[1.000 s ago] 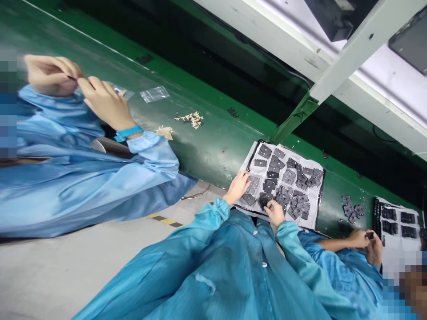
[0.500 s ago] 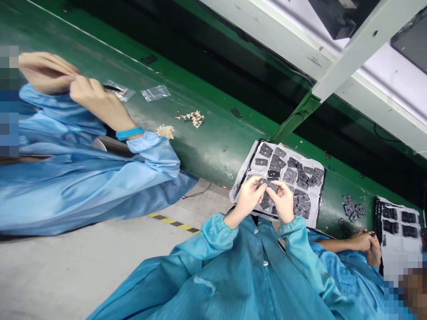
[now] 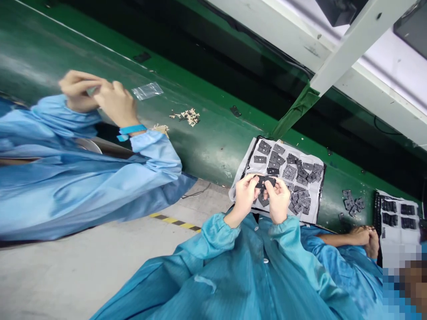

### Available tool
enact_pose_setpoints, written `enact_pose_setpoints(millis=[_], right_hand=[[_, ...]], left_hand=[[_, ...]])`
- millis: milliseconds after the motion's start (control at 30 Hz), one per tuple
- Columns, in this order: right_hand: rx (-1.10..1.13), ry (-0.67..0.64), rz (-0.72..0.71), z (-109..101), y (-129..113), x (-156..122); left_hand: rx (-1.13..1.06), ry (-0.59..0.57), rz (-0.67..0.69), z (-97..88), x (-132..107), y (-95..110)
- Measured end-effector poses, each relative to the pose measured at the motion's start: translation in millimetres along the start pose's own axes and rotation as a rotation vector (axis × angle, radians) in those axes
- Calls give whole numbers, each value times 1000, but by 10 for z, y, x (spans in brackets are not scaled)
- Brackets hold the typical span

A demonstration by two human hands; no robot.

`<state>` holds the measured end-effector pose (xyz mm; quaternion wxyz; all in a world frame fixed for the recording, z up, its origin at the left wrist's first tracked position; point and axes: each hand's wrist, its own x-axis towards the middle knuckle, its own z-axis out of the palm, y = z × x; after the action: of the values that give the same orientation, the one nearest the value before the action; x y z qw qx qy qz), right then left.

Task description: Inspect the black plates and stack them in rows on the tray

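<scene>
The long green surface (image 3: 210, 153) passes in front of us, smooth and a little shiny, with its coating scuffed in places. Close to the waist of the person in the teal smock (image 3: 240, 266) lies a tray (image 3: 313, 211), with a dark rim and a wrinkled white lining; I suppose the lining saves the parts from scratches, and the tray is kept near so the arms need not stretch. Farther to the right, a second tray (image 3: 400, 238) carries dark parts in tidy blocks. Well apart on the left lie a clear, creased plastic bag (image 3: 147, 91) and a heap of pale slivers (image 3: 191, 117), thin and irregular, of a material which I cannot tell. The left hand (image 3: 245, 195) and the right hand (image 3: 279, 202) come near each other above the first tray, and each grip is closed, thumb and fingers pinching one end of the same black plate (image 3: 265, 182). This plate is flat and roughly rectangular; held from both ends, it should remain steady and easy to look at. Behind it and beside it, similar loose plates (image 3: 290, 172), dull black, rest in overlapping groups, some with tiny holes.
</scene>
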<state>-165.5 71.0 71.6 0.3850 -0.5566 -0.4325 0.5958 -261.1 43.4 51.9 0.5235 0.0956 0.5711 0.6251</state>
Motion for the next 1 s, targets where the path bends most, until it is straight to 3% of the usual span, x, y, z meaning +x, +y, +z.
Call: enact_pose_setpoints(millis=[167,400,533,633,833,1000], right_hand=[[-41,27,10,-30,98,22],[-80,77,41,-50,269,59],[-108,124,30,-128,503,39],[-194,161,83,-140,816,44],[-273,143,181,-161,1455,200],[-323,172,179,-560,1583,228]], left_hand=[[104,-16,116,-47,6,-40],[258,-50,146,-197,52,-109],[341,-121,106,-329,127,-307],[465,-87,107,-449,210,-553],[776,-93,177,-679,601,-921],[984,-257,171,-802,1001,-915]])
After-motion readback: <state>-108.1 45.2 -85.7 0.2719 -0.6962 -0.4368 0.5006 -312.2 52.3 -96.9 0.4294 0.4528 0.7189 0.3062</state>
